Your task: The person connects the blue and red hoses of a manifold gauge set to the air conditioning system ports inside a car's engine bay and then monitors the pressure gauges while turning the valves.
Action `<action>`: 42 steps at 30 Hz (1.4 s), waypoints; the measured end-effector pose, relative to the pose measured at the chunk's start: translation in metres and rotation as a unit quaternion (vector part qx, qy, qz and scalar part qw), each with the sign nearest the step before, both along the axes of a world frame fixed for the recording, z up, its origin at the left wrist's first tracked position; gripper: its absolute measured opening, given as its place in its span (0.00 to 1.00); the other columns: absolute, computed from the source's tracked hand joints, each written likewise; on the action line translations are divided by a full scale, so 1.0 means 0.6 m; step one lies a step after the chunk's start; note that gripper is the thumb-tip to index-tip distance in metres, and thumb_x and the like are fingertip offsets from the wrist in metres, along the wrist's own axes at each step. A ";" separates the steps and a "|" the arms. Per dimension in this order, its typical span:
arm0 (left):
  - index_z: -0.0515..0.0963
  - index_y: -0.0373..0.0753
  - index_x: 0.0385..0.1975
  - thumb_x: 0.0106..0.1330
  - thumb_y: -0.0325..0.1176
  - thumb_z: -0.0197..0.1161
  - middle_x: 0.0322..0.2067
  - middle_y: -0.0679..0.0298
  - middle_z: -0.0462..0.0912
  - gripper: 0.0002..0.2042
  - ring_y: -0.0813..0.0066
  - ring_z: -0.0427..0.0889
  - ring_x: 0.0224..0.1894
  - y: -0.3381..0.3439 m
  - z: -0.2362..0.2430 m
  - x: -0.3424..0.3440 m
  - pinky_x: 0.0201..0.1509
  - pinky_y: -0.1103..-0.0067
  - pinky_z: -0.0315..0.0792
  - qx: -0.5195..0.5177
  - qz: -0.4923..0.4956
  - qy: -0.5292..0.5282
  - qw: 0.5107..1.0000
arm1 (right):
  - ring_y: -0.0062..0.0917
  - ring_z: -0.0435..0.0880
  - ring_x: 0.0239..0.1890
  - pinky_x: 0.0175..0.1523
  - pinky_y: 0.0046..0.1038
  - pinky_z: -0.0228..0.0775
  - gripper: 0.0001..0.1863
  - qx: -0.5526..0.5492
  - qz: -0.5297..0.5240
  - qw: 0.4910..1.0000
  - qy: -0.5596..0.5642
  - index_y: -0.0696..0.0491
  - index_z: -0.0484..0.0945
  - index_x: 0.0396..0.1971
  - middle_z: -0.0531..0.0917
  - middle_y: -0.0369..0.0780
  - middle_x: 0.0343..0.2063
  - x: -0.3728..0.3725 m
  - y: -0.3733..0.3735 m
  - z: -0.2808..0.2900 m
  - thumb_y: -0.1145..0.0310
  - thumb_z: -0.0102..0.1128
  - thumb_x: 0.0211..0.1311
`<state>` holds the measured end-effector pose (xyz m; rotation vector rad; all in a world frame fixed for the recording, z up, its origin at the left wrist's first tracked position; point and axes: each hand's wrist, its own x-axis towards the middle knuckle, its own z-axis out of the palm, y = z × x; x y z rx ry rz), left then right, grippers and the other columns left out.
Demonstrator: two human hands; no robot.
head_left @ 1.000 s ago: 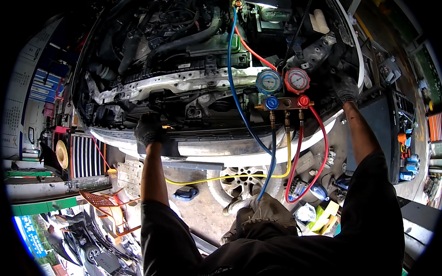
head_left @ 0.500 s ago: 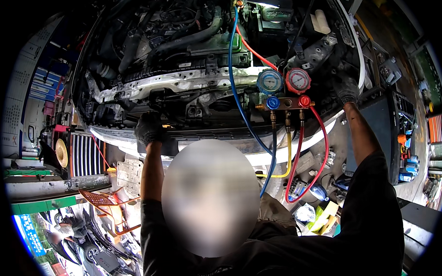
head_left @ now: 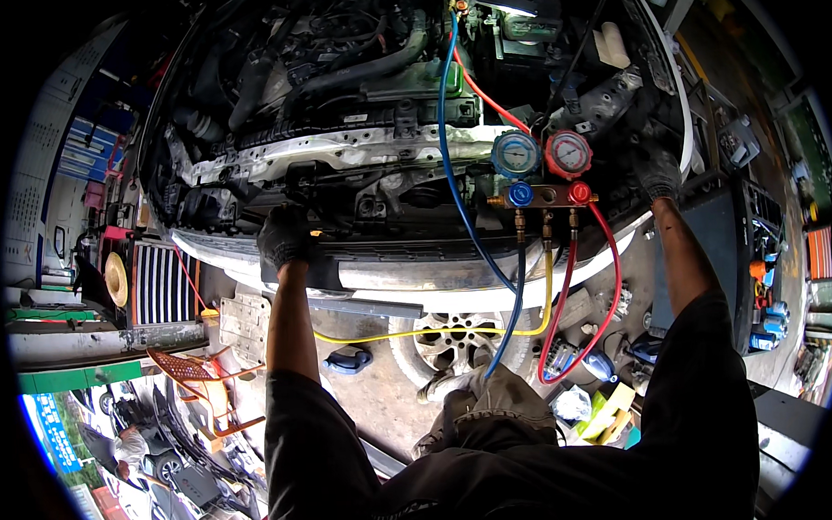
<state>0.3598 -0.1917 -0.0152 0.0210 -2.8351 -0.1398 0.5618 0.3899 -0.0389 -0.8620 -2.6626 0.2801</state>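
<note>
Yellow hose [head_left: 419, 334] runs low, poss. trip hazard. White bumper [head_left: 389, 279] next, betw. gloved L hand [head_left: 285, 235] at its L part & R hand [head_left: 657, 173] nr its R corner; can't tell if either grips. Uneven push could tilt it, prob. knocking gauge set [head_left: 549, 197].

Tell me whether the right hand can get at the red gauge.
Probably yes: the right hand is to the right of the red gauge, and nothing visible blocks the gap; whether it grips anything is too dark to tell.
</note>
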 end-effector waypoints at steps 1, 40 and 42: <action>0.77 0.42 0.27 0.60 0.49 0.45 0.31 0.53 0.80 0.18 0.50 0.78 0.35 -0.001 -0.001 -0.001 0.38 0.59 0.71 -0.003 0.001 0.000 1.000 | 0.41 0.74 0.49 0.54 0.36 0.65 0.22 0.003 0.004 1.000 0.005 0.48 0.77 0.45 0.78 0.45 0.45 0.001 0.003 -0.003 0.52 0.55 0.52; 0.77 0.40 0.26 0.61 0.50 0.45 0.28 0.51 0.80 0.20 0.48 0.79 0.33 -0.012 -0.012 -0.008 0.36 0.59 0.71 0.002 0.001 0.015 1.000 | 0.40 0.76 0.48 0.53 0.35 0.66 0.21 0.021 -0.021 1.000 -0.002 0.48 0.79 0.42 0.79 0.43 0.43 -0.002 0.000 -0.007 0.50 0.54 0.54; 0.77 0.40 0.26 0.61 0.50 0.45 0.28 0.51 0.80 0.21 0.48 0.79 0.33 -0.004 -0.005 -0.004 0.36 0.59 0.71 0.001 -0.012 0.015 1.000 | 0.39 0.76 0.47 0.53 0.34 0.66 0.21 0.022 -0.026 0.999 -0.003 0.49 0.79 0.42 0.79 0.43 0.43 0.001 0.000 -0.004 0.50 0.54 0.54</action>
